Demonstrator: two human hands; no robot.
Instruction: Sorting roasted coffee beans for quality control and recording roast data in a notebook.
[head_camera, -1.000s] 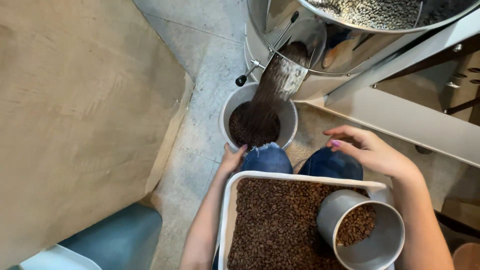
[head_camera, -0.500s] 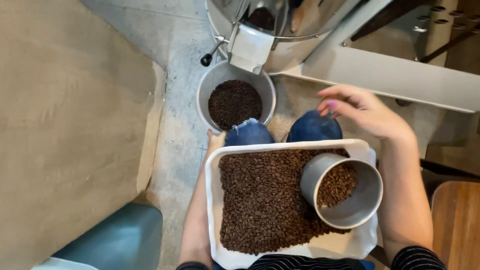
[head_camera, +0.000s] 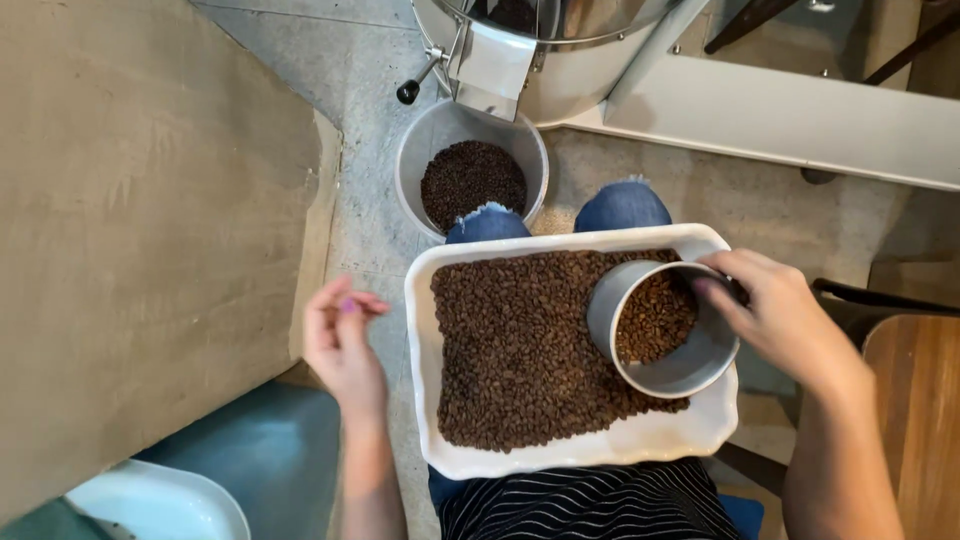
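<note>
**Brown beans on the lap tray: keep it level while the scoop is gripped**

Brown roasted beans (head_camera: 520, 350) fill most of the white tray (head_camera: 600, 450) that rests across our knees, just beyond the striped shirt (head_camera: 590, 505). Its near right corner shows bare white, so the load sits toward the far and left edges; we judge the tray should stay flat on both thighs to keep beans from sliding.

At the tray's right edge the grey scoop cup (head_camera: 662, 328) lies tilted on the bean bed, partly filled, mouth facing us. Our right hand (head_camera: 785, 325) closes on its far right rim, fingers curled over the lip. A firm grip there, with the mouth kept turned upward, seems the safest way to handle it without spilling.

Our left hand (head_camera: 345, 345) hangs off the tray's left edge, well apart from it, fingers loosely pinched and holding nothing we can make out. It is well placed to steady that edge.

Farther off, past the jeans knees (head_camera: 555, 215), a grey bucket (head_camera: 470, 180) of darker beans stands on the concrete floor (head_camera: 330, 70) under the steel machine's chute (head_camera: 490, 65). A tan sack (head_camera: 140, 230) fills the left side.
</note>
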